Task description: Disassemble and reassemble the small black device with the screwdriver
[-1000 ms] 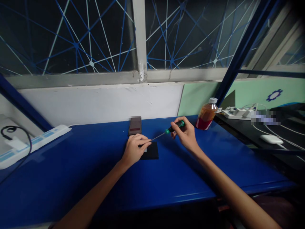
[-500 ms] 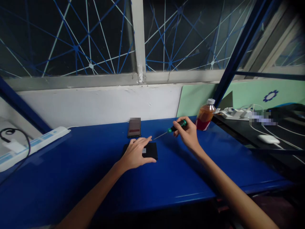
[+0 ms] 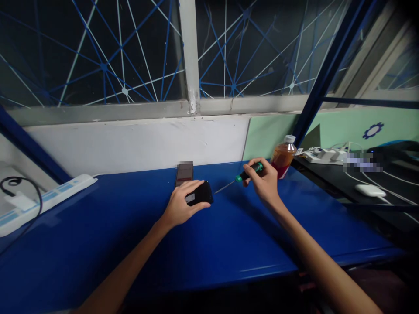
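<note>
My left hand (image 3: 181,204) is closed around a flat black box-like device (image 3: 202,194) with a small pale label, fingers along its far edge and thumb along the near one. The device is tilted, its right end turned partly toward me; what exactly it is I cannot make out. In my right hand (image 3: 264,182) is a screwdriver (image 3: 242,175) with a green and black handle. Its thin shaft points down and left, the tip just short of the device's right end. Behind my left hand a phone (image 3: 184,173) leans near the wall, partly covered by the fingers.
An orange drink bottle (image 3: 284,155) with a white cap stands right of my right hand on the blue table (image 3: 209,253). At the left lies a white power strip (image 3: 70,187) with a black cable. A black surface at the right holds chargers, cables and a white case (image 3: 369,190).
My left hand went from a pinch near the screwdriver tip to spreading over the device, then gripped, lifted and tilted it. My right hand moved slightly right with the screwdriver.
</note>
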Available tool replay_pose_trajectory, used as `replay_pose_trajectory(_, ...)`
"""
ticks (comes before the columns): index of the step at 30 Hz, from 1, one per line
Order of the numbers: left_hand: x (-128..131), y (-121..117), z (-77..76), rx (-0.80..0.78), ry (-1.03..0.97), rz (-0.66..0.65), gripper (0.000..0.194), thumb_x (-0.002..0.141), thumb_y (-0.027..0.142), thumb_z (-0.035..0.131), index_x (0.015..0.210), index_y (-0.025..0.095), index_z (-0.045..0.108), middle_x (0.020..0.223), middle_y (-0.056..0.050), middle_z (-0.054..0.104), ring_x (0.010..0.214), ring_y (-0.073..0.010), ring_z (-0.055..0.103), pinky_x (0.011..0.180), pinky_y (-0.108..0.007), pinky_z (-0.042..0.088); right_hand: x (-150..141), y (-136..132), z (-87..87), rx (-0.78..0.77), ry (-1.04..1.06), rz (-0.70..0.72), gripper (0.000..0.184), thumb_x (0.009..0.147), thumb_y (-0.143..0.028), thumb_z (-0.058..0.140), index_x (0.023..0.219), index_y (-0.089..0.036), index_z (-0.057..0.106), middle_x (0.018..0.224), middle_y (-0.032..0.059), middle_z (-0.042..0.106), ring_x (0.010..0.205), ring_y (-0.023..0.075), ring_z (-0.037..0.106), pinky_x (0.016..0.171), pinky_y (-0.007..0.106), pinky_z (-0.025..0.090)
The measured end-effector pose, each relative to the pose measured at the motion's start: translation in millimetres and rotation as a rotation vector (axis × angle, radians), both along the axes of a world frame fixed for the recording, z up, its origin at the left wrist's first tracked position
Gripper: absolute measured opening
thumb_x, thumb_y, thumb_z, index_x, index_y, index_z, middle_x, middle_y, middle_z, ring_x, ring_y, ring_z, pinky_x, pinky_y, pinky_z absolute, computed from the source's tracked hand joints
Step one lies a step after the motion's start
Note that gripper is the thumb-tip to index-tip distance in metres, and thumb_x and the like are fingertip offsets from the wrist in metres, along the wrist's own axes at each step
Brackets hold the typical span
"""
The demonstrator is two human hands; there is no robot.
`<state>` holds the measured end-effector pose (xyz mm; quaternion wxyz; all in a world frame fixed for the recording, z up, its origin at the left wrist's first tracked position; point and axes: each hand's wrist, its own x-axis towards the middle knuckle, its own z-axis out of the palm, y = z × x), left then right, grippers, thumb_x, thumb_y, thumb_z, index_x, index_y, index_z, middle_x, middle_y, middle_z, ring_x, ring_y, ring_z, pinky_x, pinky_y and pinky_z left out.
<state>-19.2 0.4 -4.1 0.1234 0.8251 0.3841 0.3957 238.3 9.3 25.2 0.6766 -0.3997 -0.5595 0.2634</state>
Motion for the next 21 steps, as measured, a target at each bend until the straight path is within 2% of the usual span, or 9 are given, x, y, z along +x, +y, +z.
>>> replay_pose_trajectory(4,-1.1,0.9,4.3,0.009,-0.068,0.003,0.054,0.074,0.042,0.077,0.121,0.02,0.064,0.122,-0.013,0.065,0.115,-0.0322,0.059,0.099,-0.052,0.048,-3.6,-3.4,1.0,0.002,-0.011,0.005,0.021,0.082,-0.037,0.067,0.08,-0.022,0.052,0.053,-0.0054,0.052,0.037,0.0115,0.056,0.037,0.025,0.045)
replay_pose_trajectory(16,-0.5,-0.2,3.3,0.009,-0.039,-0.007,0.054,0.075,0.043,0.076,0.121,0.019,0.064,0.122,-0.012,0.065,0.116,-0.0314,0.058,0.1,-0.05,0.047,-5.9,-3.2,-1.8,0.025,0.009,0.006,0.022,0.082,-0.036,0.068,0.081,-0.021,0.052,0.055,-0.0056,0.054,0.038,0.0109,0.056,0.038,0.023,0.043)
replay_pose_trajectory(19,-0.5,-0.2,3.5,0.021,-0.041,-0.001,0.053,0.075,0.043,0.075,0.121,0.019,0.064,0.122,-0.012,0.066,0.116,-0.031,0.059,0.1,-0.05,0.047,-3.9,-3.9,-1.7,0.037,0.004,0.059,0.021,0.083,-0.035,0.067,0.086,-0.021,0.052,0.058,-0.0049,0.056,0.041,0.011,0.058,0.041,0.024,0.046)
replay_pose_trajectory(21,-0.9,0.5,3.0,0.027,-0.044,0.003,0.053,0.075,0.043,0.075,0.121,0.019,0.064,0.122,-0.012,0.066,0.116,-0.0308,0.059,0.1,-0.05,0.047,-1.6,-4.6,-0.5,0.036,0.008,0.147,0.02,0.085,-0.035,0.065,0.091,-0.021,0.052,0.068,-0.0017,0.061,0.047,0.0123,0.061,0.044,0.026,0.05)
